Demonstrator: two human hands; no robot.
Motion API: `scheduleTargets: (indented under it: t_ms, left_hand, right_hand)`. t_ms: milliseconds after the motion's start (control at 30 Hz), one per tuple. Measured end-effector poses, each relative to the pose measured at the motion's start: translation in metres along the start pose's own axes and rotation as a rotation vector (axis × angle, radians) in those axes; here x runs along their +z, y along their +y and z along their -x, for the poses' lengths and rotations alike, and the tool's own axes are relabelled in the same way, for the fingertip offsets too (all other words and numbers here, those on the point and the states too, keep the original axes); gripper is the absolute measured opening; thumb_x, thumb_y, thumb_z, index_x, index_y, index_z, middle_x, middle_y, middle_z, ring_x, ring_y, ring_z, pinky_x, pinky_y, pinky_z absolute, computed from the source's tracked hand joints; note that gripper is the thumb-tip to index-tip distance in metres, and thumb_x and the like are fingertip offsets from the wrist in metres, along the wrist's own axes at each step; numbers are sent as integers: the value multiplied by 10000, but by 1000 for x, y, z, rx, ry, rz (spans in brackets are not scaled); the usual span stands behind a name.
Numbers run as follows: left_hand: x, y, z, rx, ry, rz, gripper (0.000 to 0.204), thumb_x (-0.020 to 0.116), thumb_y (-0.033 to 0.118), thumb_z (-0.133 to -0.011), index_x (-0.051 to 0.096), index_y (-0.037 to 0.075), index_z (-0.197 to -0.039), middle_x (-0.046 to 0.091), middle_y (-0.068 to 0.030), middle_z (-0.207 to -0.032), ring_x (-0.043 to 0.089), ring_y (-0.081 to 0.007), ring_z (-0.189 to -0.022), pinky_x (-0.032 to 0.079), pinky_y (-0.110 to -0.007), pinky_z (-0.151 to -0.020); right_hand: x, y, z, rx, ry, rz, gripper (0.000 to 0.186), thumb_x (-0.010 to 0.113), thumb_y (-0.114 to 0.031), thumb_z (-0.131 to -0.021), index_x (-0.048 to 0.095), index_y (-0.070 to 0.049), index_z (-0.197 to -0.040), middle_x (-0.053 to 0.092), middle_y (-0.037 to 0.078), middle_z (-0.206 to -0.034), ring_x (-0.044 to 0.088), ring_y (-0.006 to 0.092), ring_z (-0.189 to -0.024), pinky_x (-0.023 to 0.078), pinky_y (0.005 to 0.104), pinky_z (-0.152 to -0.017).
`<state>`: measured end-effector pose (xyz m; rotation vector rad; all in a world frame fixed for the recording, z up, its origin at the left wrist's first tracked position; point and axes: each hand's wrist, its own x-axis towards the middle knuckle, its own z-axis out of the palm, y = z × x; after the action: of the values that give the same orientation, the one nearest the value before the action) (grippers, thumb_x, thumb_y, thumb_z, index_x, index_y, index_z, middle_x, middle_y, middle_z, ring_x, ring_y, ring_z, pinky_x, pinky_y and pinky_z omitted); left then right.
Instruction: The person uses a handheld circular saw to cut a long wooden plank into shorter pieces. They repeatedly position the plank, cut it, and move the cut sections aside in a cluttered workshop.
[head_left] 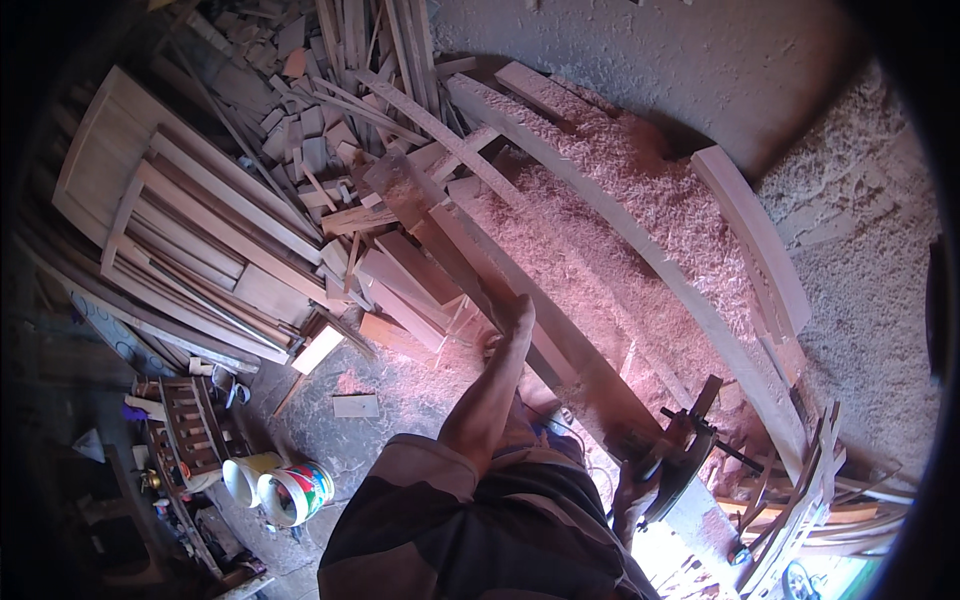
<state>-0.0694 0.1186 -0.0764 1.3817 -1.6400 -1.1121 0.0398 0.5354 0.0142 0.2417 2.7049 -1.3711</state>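
A long, thick wooden beam [590,395] runs diagonally in front of me, from the upper left to the lower right. My left hand [523,308] reaches to the beam's near edge around its middle and touches it; the fingers are mostly hidden there. At the beam's lower right end, my right hand [634,492] is closed around a dark tool [690,430] with black rods and a knob sticking out. Its exact kind is hard to make out in the dim light. A thin cable [568,425] loops near my waist, beside the beam.
Beyond the beam lie a heap of wood shavings [650,190] and a long curved plank [640,240]. Stacked boards [210,230] and offcuts [310,140] fill the left. Two buckets [295,495] stand at lower left. Loose wood strips [800,500] lean at lower right.
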Motion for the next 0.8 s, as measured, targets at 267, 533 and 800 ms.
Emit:
scheduleTargets:
  t_ms: [267, 533, 800]
  left_hand:
    - [-7, -11, -1, 104, 58, -68, 1028, 702, 90, -743, 106, -17, -1572, 271, -297, -1560, 319, -447, -1465, 306, -474, -1223]
    - [-13, -3, -85, 45, -35, 172, 1023, 721, 107, -776, 96, -25, -1575, 277, -276, -1569, 326, -406, -1461, 261, -471, -1250]
    - [-18, -12, -94, 61, -105, 50, 1058, 733, 257, -848, 44, -65, -1584, 176, -337, -1615, 239, -457, -1507, 225, -460, -1258]
  right_hand:
    - [0, 3, 0, -73, 11, 32, 670, 807, -191, -781, 551, 10, -1367, 711, 181, -1070, 699, 285, -962, 555, 425, -855]
    - [0, -13, 0, -104, 44, 28, 660, 826, -193, -773, 574, -3, -1353, 722, 209, -1111, 720, 318, -1004, 559, 435, -854]
    - [-15, -24, 0, -90, 40, 184, 575, 805, -150, -760, 630, 6, -1285, 746, 200, -933, 754, 306, -850, 575, 425, -763]
